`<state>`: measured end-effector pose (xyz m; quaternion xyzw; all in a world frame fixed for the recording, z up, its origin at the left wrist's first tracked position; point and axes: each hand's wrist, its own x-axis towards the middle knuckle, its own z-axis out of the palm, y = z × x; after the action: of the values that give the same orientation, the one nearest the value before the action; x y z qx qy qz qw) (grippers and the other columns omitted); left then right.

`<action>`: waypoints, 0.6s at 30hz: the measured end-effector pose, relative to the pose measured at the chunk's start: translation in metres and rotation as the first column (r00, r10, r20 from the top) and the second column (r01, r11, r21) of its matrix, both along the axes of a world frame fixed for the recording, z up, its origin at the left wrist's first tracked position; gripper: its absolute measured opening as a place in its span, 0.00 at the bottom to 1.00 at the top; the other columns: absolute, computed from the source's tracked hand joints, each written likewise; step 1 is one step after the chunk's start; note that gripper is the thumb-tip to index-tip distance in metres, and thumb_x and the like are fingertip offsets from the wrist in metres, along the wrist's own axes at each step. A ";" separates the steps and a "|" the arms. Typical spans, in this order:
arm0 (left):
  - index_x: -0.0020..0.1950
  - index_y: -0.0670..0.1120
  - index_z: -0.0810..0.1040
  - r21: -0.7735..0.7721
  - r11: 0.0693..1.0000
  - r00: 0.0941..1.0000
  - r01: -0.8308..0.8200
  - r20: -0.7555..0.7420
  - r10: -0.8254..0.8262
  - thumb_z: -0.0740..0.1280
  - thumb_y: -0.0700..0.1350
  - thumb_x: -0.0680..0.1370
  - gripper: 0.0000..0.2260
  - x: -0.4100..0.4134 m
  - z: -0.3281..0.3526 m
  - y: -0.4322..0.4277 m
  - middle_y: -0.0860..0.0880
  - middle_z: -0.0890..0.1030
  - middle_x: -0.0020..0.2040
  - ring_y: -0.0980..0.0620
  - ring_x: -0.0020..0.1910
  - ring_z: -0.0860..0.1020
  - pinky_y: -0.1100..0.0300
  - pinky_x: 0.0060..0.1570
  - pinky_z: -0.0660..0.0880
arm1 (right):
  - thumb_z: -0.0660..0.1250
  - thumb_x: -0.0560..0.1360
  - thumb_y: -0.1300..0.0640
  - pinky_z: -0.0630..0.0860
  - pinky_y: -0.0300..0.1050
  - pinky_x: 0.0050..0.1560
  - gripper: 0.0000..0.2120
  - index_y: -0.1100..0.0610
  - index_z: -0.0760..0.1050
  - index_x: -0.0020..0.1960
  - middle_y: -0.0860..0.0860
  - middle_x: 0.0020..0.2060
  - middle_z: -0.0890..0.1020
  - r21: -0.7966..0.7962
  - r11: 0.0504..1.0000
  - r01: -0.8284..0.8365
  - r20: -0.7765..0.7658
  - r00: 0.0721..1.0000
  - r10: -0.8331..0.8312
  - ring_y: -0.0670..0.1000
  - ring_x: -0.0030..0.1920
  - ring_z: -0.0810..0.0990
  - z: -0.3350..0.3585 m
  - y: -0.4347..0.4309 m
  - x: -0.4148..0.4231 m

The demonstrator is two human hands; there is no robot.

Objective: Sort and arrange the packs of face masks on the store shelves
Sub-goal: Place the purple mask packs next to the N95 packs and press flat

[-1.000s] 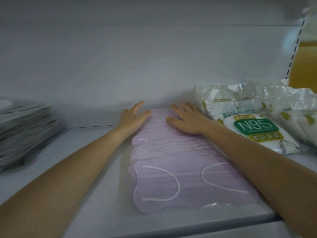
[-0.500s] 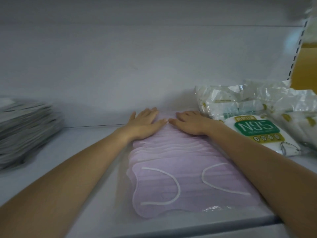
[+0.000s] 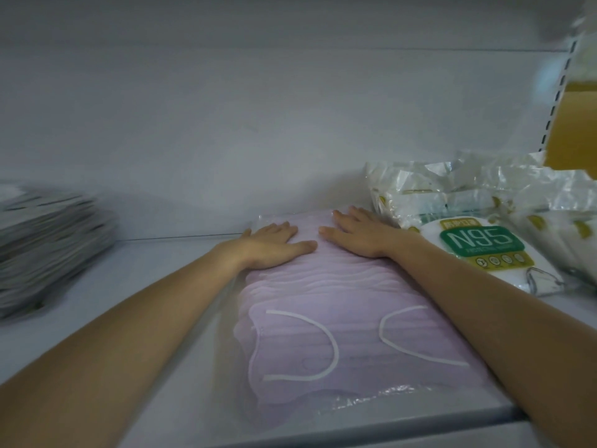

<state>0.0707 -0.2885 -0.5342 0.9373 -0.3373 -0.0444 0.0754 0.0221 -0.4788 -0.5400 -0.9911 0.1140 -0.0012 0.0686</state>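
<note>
A clear pack of lilac face masks [image 3: 342, 324] with white ear loops lies lengthwise on the white shelf [image 3: 155, 318], running from the front edge toward the back wall. My left hand [image 3: 274, 244] lies flat on the pack's far end, fingers straight. My right hand [image 3: 361, 234] presses flat beside it, on the far right part of the same pack. Both palms face down, thumbs almost meeting. Just right of the pack sit white N95 mask packs [image 3: 484, 250] with green labels.
A blurred stack of grey-white packs [image 3: 48, 240] stands at the shelf's left end. More crinkled clear packs [image 3: 468, 195] pile at the back right. A slotted shelf upright [image 3: 559, 98] and a yellow surface [image 3: 575, 124] are at the far right.
Both hands moved from the pack's far sides onto its top and closer together. The left hand then slid slightly back; the pack sits a little squarer to the back wall.
</note>
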 end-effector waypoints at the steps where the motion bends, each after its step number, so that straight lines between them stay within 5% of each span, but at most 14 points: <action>1: 0.78 0.51 0.49 -0.009 1.000 1.000 -0.005 -0.002 0.005 0.48 0.66 0.78 0.33 -0.001 0.000 0.000 0.54 0.47 0.78 0.54 0.77 0.45 0.47 0.74 0.40 | 0.38 0.66 0.23 0.42 0.54 0.75 0.46 0.47 0.44 0.77 0.51 0.77 0.44 -0.003 1.000 -0.018 -0.009 1.000 0.018 0.52 0.76 0.41 0.000 0.000 0.001; 3: 0.78 0.51 0.48 -0.008 1.000 1.000 -0.009 -0.017 0.009 0.48 0.67 0.77 0.34 -0.003 0.001 0.000 0.54 0.46 0.78 0.54 0.77 0.44 0.48 0.74 0.40 | 0.35 0.59 0.19 0.44 0.54 0.75 0.53 0.46 0.46 0.77 0.50 0.77 0.47 -0.012 0.999 -0.048 -0.046 0.998 0.047 0.51 0.77 0.43 -0.002 -0.003 0.004; 8: 0.78 0.50 0.47 -0.007 0.999 0.999 -0.039 -0.024 0.038 0.47 0.67 0.77 0.34 -0.001 -0.002 0.000 0.53 0.45 0.78 0.54 0.77 0.44 0.48 0.74 0.41 | 0.41 0.71 0.26 0.42 0.54 0.75 0.42 0.48 0.43 0.77 0.50 0.77 0.45 -0.011 1.000 -0.017 0.025 1.000 0.017 0.52 0.76 0.41 -0.004 -0.003 0.005; 13: 0.78 0.53 0.48 -0.130 0.984 0.992 -0.123 0.006 0.125 0.47 0.67 0.78 0.33 0.008 -0.004 0.004 0.52 0.44 0.78 0.51 0.77 0.43 0.48 0.74 0.40 | 0.36 0.62 0.21 0.44 0.54 0.75 0.49 0.46 0.47 0.77 0.49 0.77 0.49 0.016 0.999 -0.035 -0.001 0.999 0.035 0.52 0.77 0.45 -0.005 -0.004 0.007; 18: 0.77 0.59 0.48 -0.077 0.992 0.984 -0.104 -0.151 0.091 0.43 0.78 0.60 0.48 0.020 -0.011 0.013 0.51 0.44 0.78 0.49 0.77 0.39 0.49 0.75 0.40 | 0.30 0.50 0.16 0.45 0.56 0.75 0.61 0.44 0.47 0.77 0.50 0.77 0.47 -0.051 0.997 -0.066 -0.059 0.996 0.063 0.53 0.77 0.43 -0.004 -0.009 0.009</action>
<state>0.0907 -0.2752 -0.5455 0.9429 -0.2860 -0.0953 0.1417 0.0309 -0.4874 -0.5444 -0.9954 0.0838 0.0266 0.0392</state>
